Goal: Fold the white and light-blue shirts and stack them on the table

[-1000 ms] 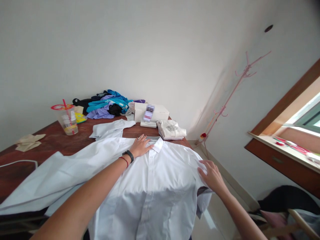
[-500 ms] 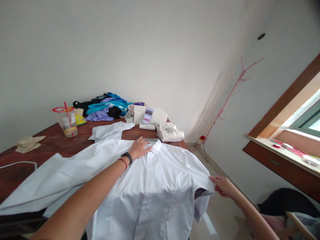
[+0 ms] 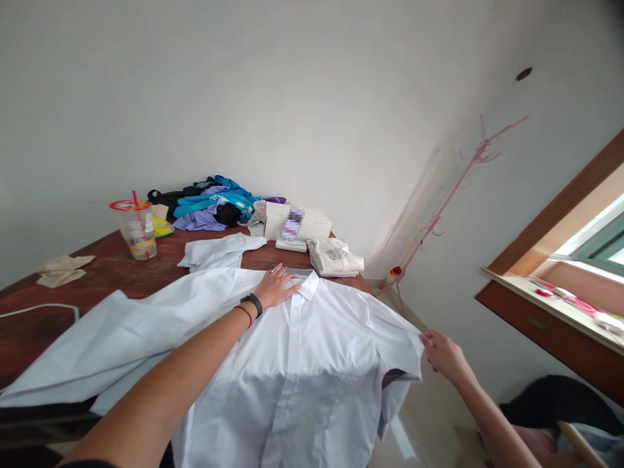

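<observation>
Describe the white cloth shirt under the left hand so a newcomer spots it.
Find the brown wooden table; a white collared cloth shirt drapes over its near edge. Unlike the folded, printed white fabric behind, it lies spread, the right hand pinching its sleeve.

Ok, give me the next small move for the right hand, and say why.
I'd probably have the right hand draw the sleeve gently outward. It pinches the sleeve near its cuff edge, wrinkles show in the white shirt around that shoulder, and the left hand lies spread beside the collar, which should anchor the cloth.
</observation>
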{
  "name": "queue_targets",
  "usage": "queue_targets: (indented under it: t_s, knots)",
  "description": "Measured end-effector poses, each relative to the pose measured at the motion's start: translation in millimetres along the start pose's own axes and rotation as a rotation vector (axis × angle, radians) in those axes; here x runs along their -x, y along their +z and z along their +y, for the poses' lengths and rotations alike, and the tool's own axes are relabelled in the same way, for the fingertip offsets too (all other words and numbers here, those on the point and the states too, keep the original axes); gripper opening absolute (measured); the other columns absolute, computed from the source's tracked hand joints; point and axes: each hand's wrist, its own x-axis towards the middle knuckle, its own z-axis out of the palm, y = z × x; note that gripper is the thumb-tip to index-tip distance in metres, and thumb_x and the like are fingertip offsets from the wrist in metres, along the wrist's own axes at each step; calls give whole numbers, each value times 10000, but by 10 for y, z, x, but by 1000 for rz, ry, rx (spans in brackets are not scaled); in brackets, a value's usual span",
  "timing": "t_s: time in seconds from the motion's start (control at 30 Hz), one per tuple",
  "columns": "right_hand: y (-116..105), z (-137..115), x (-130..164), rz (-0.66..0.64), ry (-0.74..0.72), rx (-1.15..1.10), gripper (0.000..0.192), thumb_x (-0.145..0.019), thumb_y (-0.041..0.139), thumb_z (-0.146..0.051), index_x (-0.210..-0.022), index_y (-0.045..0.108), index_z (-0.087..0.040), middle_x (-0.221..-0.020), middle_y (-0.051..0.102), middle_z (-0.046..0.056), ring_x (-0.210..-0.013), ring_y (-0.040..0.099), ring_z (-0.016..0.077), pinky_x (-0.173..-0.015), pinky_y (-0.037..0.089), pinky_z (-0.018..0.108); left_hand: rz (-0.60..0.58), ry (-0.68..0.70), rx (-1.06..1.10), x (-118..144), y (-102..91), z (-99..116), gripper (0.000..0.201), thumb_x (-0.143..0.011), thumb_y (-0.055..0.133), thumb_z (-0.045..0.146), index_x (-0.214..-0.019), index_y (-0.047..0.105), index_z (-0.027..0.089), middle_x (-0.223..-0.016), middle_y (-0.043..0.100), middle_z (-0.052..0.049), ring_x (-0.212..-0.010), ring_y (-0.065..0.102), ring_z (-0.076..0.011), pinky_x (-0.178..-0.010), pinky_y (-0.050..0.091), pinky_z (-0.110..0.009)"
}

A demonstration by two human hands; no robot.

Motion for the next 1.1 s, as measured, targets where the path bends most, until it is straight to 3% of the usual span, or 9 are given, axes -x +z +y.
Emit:
queue_targets:
  t_s: [0.13, 0.23, 0.3, 0.4, 0.53, 0.67, 0.83, 0.97, 1.1]
  knots:
    - [-312, -679, 166, 280, -56, 63, 284, -966, 436, -379, -990, 655, -201, -576, 682, 12, -511, 640, 190, -600, 417, 295, 3, -3, 0, -1, 1, 1, 642, -968, 421, 686, -1376, 635, 240, -1526, 513, -127, -1487, 330, -368, -1165, 335, -603]
    - [-139, -1384, 520, 440, -347, 144, 275, -1000, 449, -382, -1059, 655, -211, -631, 691, 21, -562, 632, 193, -575, 354, 275, 7, 5, -9, 0, 4, -2, 665, -971, 404, 692, -1380, 634, 220, -1526, 509, -147, -1489, 329, -370, -1165, 338, -596]
    - [196, -1796, 822, 349, -623, 228, 210, -1008, 459, -290, -1029, 653, -213, -648, 684, 21, -567, 617, 183, -555, 320, 262, 9, 10, -22, 2, 3, -3, 676, -974, 392, 697, -1379, 634, 214, -1526, 506, -155, -1491, 327, -365, -1165, 341, -584]
    - [750, -2150, 1212, 41, -1057, 300, 146, -974, 508, -149, -938, 637, -206, -777, 696, 39, -694, 632, 177, -591, 360, 250, 17, 14, -35, 6, 0, -4, 663, -976, 394, 694, -1376, 631, 222, -1527, 506, -147, -1495, 323, -352, -1164, 344, -572]
    - [1045, -2074, 1442, -90, -1208, 57, 122, -983, 522, -182, -923, 625, -203, -927, 673, 64, -883, 615, 206, -762, 463, 295, 21, 9, -26, 9, -2, -3, 644, -975, 415, 687, -1369, 634, 227, -1520, 516, -142, -1490, 331, -352, -1162, 347, -574]
    - [884, -1604, 1426, -103, -992, -360, 202, -1019, 481, -279, -938, 652, -209, -868, 664, 54, -835, 620, 195, -760, 494, 303, 17, 6, -16, 11, -5, -1, 652, -967, 418, 700, -1365, 637, 231, -1526, 511, -133, -1489, 330, -359, -1167, 337, -579]
    - [615, -975, 1165, -31, -273, -838, 330, -878, 685, -516, -908, 666, -187, -751, 667, 38, -639, 618, 176, -571, 513, 270, 21, 7, 15, 14, -18, 11, 632, -964, 437, 690, -1354, 650, 241, -1517, 525, -120, -1484, 335, -365, -1167, 336, -586]
    - [422, -772, 980, -324, 171, -1225, 593, -733, 849, -458, -1216, 588, -232, -1075, 749, 80, -800, 741, 224, -647, 604, 311, 30, 0, 23, 15, -14, 12, 609, -959, 459, 679, -1345, 658, 252, -1511, 535, -110, -1481, 339, -364, -1165, 336, -586]
    - [347, -799, 943, -561, 279, -1366, 729, -767, 853, -376, -1389, 484, -292, -1274, 701, 104, -1024, 747, 313, -758, 640, 403, 24, -6, 6, 14, -3, 1, 637, -961, 427, 701, -1349, 654, 249, -1516, 528, -113, -1487, 337, -350, -1170, 333, -563]
